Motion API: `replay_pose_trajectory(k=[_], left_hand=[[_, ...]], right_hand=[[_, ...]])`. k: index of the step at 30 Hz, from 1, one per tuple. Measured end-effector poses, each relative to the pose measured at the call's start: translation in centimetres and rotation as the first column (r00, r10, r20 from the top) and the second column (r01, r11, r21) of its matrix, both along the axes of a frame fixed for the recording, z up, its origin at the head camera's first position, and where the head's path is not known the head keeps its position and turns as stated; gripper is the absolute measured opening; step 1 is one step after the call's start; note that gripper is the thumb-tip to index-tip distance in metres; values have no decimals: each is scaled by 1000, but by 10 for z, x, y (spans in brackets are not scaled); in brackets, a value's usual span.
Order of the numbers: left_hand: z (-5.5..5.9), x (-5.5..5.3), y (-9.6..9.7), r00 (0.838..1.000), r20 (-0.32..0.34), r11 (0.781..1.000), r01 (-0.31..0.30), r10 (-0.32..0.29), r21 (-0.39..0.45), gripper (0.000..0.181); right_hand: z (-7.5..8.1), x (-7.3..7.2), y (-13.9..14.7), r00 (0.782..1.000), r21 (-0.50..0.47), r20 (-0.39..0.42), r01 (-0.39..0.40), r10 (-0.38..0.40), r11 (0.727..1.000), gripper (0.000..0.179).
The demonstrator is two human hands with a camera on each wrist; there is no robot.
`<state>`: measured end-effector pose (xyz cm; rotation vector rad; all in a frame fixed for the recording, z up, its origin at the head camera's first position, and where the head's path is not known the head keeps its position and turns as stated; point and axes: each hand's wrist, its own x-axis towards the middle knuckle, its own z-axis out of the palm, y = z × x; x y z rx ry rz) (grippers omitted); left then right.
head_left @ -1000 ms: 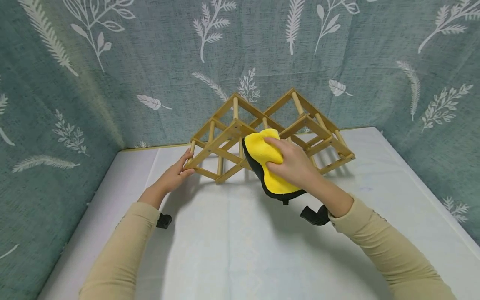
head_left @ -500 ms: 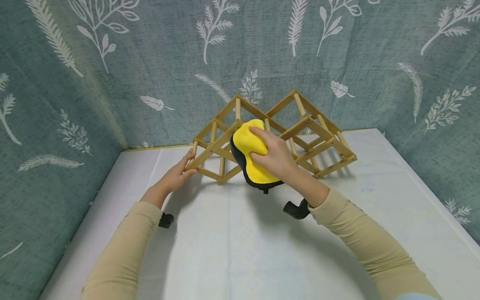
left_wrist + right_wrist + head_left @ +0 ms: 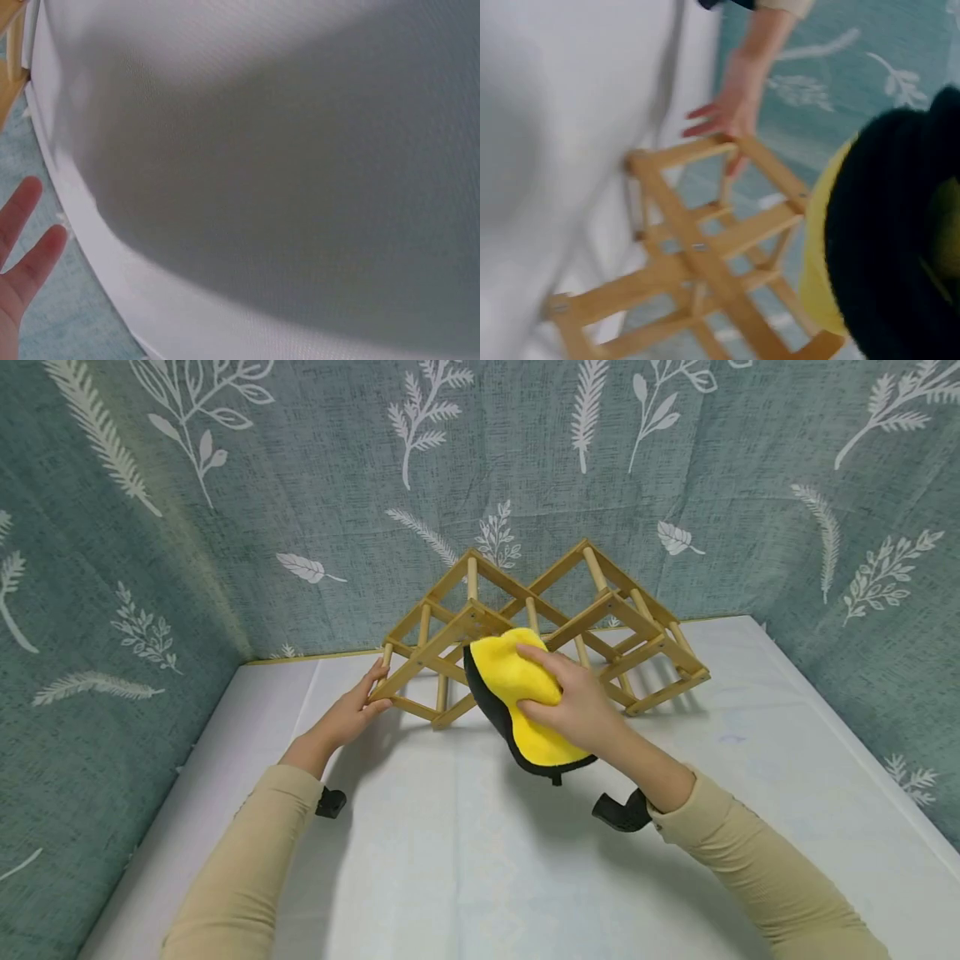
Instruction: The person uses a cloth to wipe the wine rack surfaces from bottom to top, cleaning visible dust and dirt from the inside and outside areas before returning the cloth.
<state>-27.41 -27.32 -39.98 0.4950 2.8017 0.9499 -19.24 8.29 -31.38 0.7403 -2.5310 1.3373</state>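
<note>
A folding wooden rack (image 3: 422,657) of crossed slats and round dowels stands in zigzag form near the back of the table. My left hand (image 3: 348,714) holds its left end, thumb in front and fingers at the end dowel. In the left wrist view, two fingertips of that hand (image 3: 34,262) show. My right hand (image 3: 585,706) grips a yellow plush cleaning cloth (image 3: 510,668) with black edging and a small black tab. The bunched cloth is in front of the rack's middle and hides part of it; contact is unclear. In the right wrist view, the cloth's black side (image 3: 885,225) fills the right.
White cloth covers the table (image 3: 420,860). A green-blue curtain (image 3: 330,493) with white leaf prints encloses the back and sides. Black wrist camera parts (image 3: 622,812) sit under both forearms. Arm shadows fall on the table.
My right hand first went left and up with the cloth across the rack's front, then came back right and down. The left hand and the rack stay in place.
</note>
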Motion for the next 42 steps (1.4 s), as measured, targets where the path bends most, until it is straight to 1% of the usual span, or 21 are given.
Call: replay_pose_trajectory(k=[3,5,7,9,12,18,20,25,28,31,37,42], left_hand=[[0,0,0,1000,5,1000,-1,1,1,64],[-1,0,-1,1000,9,1000,-4,4,6,64],[-1,0,-1,1000,7,1000,-3,3,7,64],[-2,0,-1,1000,6,1000,-5,5,7,64],[-2,0,-1,1000,3,1000,-6,6,4,64],[-3,0,0,1000,-13,1000,0,0,-3,62],[-2,0,0,1000,-11,1000,-3,3,-3,61],[-1,0,0,1000,-5,1000,-6,6,3,62],[-1,0,1,1000,0,1000,-7,7,8,62],[-2,-1,1,1000,-1,1000,-7,7,5,63],[-3,-1,1,1000,-14,1000,-5,5,5,63],[-3,-2,1,1000,-12,1000,-4,4,10,62]], right_hand=[[-15,6,8,996,137,92,-7,-6,990,60],[-27,6,13,989,214,146,-11,-21,977,60],[-40,3,17,982,279,183,-7,-46,960,60],[-51,-1,21,974,314,216,-9,-62,950,61],[-64,-9,23,968,351,239,-10,-79,936,60],[-81,-24,18,960,402,257,-5,-108,916,60],[-83,-28,12,959,405,257,4,-117,914,60],[-83,-33,-5,962,373,239,32,-129,927,58],[-85,-35,-14,970,346,208,48,-127,937,57],[-85,-36,-21,979,302,171,54,-110,952,56],[-84,-36,-28,990,207,131,24,-52,978,53],[-85,-32,-24,991,141,132,-10,-9,990,52]])
